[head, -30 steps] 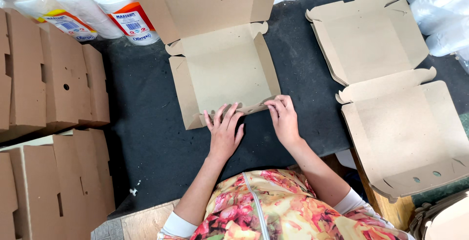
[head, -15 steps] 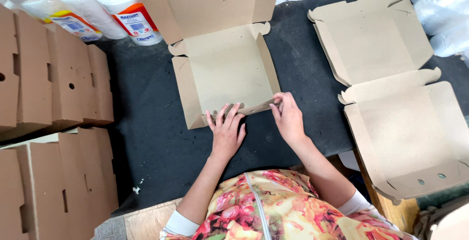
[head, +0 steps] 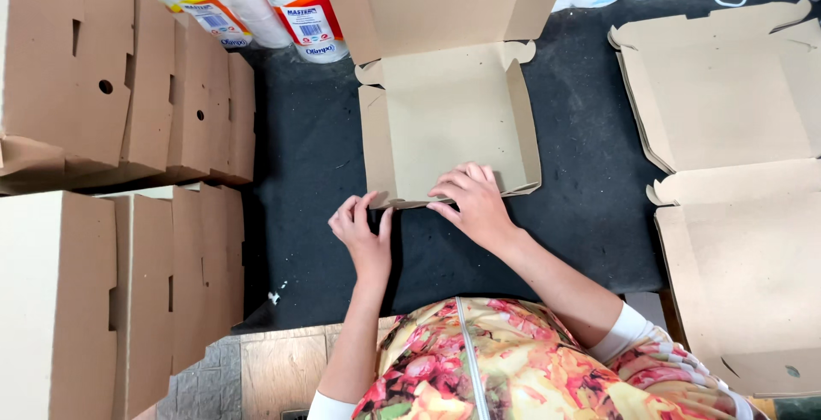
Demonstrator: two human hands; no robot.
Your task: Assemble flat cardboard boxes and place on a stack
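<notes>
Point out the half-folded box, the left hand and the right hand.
half-folded box [head: 449, 121]: head view, on its bare floor panel.
left hand [head: 363, 233]: head view, back of the hand.
right hand [head: 475, 202]: head view, back of the hand.

A small packing workshop: stacks of flat cardboard box blanks [head: 128, 86] crowd the left of a dark-covered worktop [head: 590, 206], part-folded boxes [head: 727, 95] wait at the right, and wrapped paper rolls [head: 299, 1] line the far edge above a tiled floor [head: 201, 381].
</notes>
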